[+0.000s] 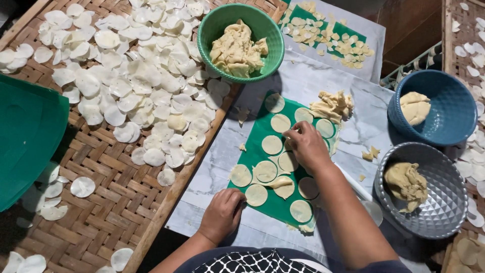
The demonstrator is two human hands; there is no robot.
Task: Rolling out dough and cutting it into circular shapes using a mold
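Dough rounds [266, 171] lie spread over a green mat [258, 132] in the head view, thin, pale discs set close together. The right hand [307, 145] rests palm down among them, its fingers [292, 134] drawn together and pinching at the edge of one round just under the fingertips. The left hand [222, 213] sits at the mat's near corner, fingers curled loosely against its edge; whether they grip it cannot be told. Beyond the right fingertips a heap of dough scraps [332, 105] lies on the mat's far edge. Farther past them stands a green bowl [217, 25] of dough. To the right of the fingers sit a blue bowl [449, 119] and a grey bowl [439, 212], each holding a lump. Left of the fingers, a woven tray [111, 197] carries many white discs [136, 76].
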